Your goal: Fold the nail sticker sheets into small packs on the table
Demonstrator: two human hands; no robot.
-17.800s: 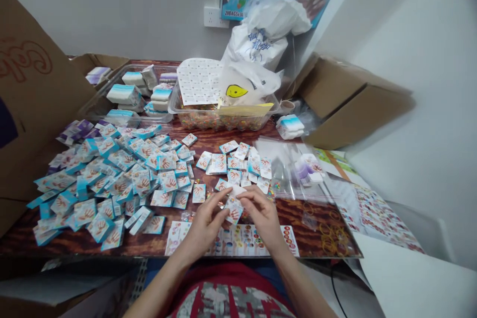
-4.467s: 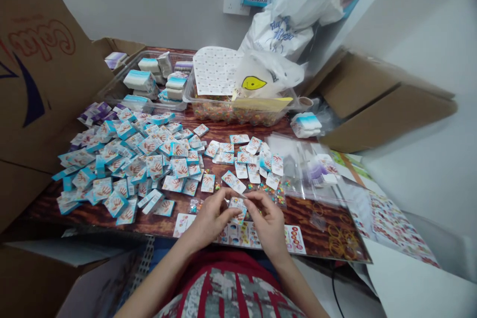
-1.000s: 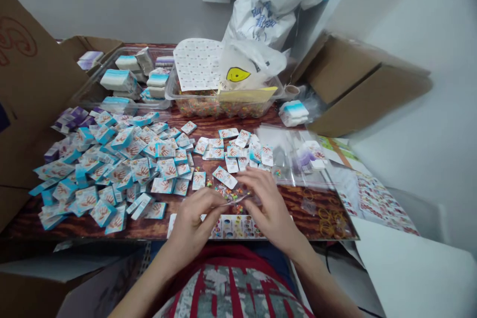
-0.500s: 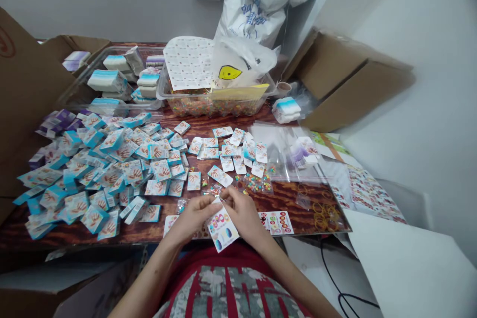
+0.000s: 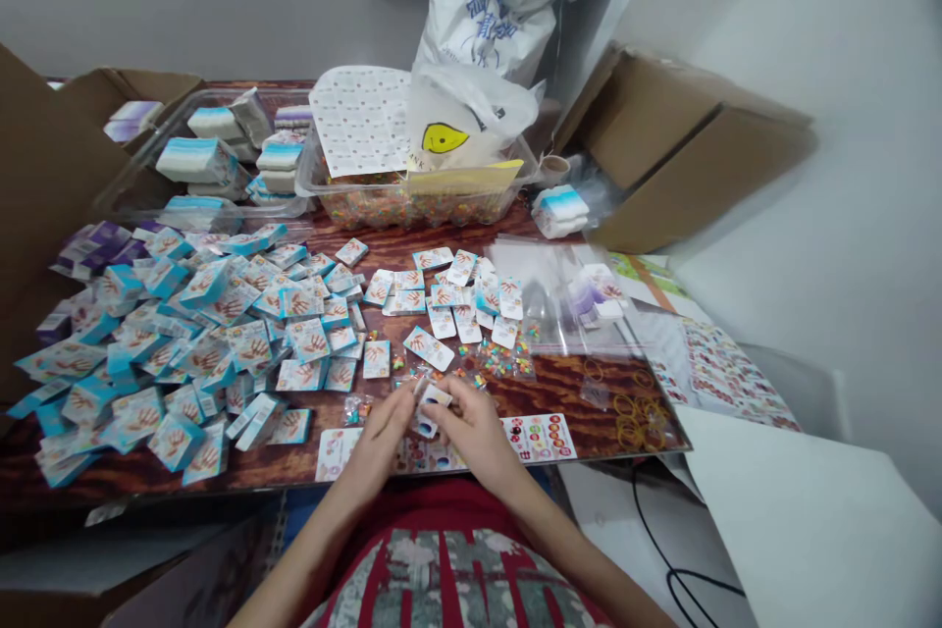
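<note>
Close to the table's front edge, my left hand (image 5: 384, 434) and my right hand (image 5: 475, 430) meet around a small white sticker sheet (image 5: 428, 420). The sheet looks bent or folded between my closed fingers, which hide part of it. Flat beneath and beside my hands lie printed sticker sheets (image 5: 543, 439) with rows of coloured pictures. Just beyond my fingertips are clear packets of tiny coloured pieces (image 5: 507, 358) and a white card (image 5: 429, 348) with a hand picture.
A big heap of small blue-and-white boxes (image 5: 213, 334) covers the left side. Behind stand clear plastic tubs (image 5: 353, 206), one with stacked cards, one with coloured bits. Rubber bands (image 5: 637, 422) and clear bags (image 5: 545, 299) lie right; cardboard boxes (image 5: 677, 137) flank the table.
The sticker sheet hung down flat from my fingers; now it is raised and folded between them. My right fingers have moved over it, and the view has shifted slightly.
</note>
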